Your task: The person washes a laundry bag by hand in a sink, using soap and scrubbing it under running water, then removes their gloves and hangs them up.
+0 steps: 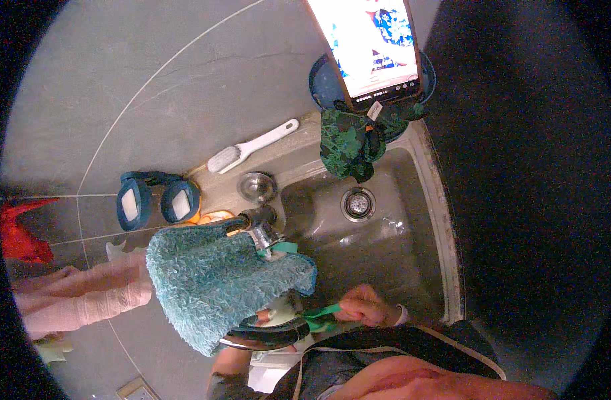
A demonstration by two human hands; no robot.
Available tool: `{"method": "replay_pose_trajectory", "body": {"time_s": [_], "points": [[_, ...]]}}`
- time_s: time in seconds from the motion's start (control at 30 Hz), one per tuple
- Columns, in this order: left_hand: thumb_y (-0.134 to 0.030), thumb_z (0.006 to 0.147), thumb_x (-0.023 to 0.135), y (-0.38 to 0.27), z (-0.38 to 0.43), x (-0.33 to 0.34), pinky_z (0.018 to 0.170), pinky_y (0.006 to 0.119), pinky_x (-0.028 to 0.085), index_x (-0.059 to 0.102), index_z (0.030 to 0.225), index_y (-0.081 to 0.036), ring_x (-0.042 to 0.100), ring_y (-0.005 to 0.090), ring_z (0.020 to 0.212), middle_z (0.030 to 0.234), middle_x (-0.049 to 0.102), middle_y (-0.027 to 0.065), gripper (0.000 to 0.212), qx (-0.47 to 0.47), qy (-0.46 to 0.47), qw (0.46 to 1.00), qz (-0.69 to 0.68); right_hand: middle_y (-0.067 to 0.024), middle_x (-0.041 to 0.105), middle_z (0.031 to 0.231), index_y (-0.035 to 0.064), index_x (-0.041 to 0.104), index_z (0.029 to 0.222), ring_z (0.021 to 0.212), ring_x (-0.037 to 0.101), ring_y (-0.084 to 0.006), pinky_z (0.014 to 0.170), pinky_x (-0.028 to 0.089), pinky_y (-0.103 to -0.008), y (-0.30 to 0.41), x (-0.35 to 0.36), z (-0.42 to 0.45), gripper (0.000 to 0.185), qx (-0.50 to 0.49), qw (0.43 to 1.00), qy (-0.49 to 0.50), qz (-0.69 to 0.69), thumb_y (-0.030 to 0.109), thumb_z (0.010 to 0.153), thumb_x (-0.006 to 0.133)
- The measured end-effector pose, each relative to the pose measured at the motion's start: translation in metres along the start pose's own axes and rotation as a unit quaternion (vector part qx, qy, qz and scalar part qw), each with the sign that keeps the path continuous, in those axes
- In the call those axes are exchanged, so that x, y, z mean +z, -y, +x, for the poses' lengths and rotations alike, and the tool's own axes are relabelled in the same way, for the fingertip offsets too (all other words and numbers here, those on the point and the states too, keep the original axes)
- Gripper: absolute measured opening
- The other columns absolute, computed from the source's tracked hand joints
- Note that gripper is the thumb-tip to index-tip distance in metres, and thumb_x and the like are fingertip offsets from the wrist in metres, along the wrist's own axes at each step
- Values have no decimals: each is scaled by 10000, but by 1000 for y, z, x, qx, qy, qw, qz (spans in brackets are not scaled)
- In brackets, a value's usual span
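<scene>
My right hand (364, 306), with a pale band at the wrist, pinches a thin green strip (325, 315) over the near side of the sink (385, 260). The strip runs left to a glossy black curved object (270, 334) with a shiny metallic edge; I cannot tell what it is. Behind that object is my left hand (263, 316); only a bit of its fingers shows, so its grip is hidden. A fluffy teal towel (210, 280) hangs above and hides part of this area. Just beyond its edge is a metal faucet (264, 232), beside another green band (285, 248).
A lit phone (375, 55) leans on a dark blue container (325, 82), with camouflage-patterned cloth (348, 142) draped below. On the ledge lie a white brush (255, 146) and a clear round dish (257, 187). Soap holders (158, 202), a pink towel (95, 295) and red cloth (25, 232) are left.
</scene>
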State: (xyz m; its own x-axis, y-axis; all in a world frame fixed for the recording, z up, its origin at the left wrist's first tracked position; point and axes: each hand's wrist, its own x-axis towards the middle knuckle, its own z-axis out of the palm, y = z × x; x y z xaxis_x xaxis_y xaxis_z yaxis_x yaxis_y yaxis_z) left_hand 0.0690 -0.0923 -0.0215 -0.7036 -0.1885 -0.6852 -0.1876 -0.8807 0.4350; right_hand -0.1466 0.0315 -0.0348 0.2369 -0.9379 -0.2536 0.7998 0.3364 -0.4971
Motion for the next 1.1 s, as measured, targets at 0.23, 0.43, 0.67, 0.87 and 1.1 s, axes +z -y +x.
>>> {"method": "replay_pose_trajectory", "body": {"time_s": [0.23, 0.43, 0.67, 0.87, 1.1], "points": [[-180, 810, 593, 16, 16, -1, 836, 314, 477, 420, 1247, 4, 555, 234, 1037, 1160, 552, 124, 505, -6, 34, 992, -124, 14, 463, 683, 61, 500, 810, 624, 431, -75, 553, 368, -231, -9, -38, 15, 120, -74, 987, -96, -103, 141, 885, 549], [-103, 740, 670, 14, 15, 0, 799, 349, 512, 478, 1184, -4, 590, 249, 963, 1115, 573, 113, 494, 4, -33, 999, -5, -28, 546, 871, 40, 527, 992, 820, 524, -114, 749, 447, -269, -17, -43, 14, 278, -51, 947, -79, -308, 171, 794, 673], [-111, 783, 616, 14, 12, 3, 721, 358, 530, 518, 1118, -27, 614, 246, 854, 997, 608, 95, 359, 3, -24, 998, 52, -103, 634, 786, 7, 594, 922, 691, 554, -148, 662, 473, -340, -18, -39, 9, 405, -28, 921, 55, -385, 405, 854, 560], [-285, 835, 540, 25, -1, 20, 1026, 615, 214, 299, 1335, -24, 354, 334, 1247, 1352, 363, 156, 613, -66, 96, 948, -296, -133, 543, 560, 1, 610, 783, 474, 477, -156, 471, 419, -352, -34, -34, 0, 413, -25, 888, 87, -450, 393, 878, 523], [-210, 883, 469, 42, -39, 12, 740, 566, 509, 340, 1309, -21, 477, 366, 1126, 1266, 446, 187, 484, -29, 258, 896, -361, -20, 457, 443, 38, 524, 554, 393, 444, -109, 375, 353, -291, -3, 53, -35, 531, 19, 904, 50, -424, 414, 921, 442]]}}
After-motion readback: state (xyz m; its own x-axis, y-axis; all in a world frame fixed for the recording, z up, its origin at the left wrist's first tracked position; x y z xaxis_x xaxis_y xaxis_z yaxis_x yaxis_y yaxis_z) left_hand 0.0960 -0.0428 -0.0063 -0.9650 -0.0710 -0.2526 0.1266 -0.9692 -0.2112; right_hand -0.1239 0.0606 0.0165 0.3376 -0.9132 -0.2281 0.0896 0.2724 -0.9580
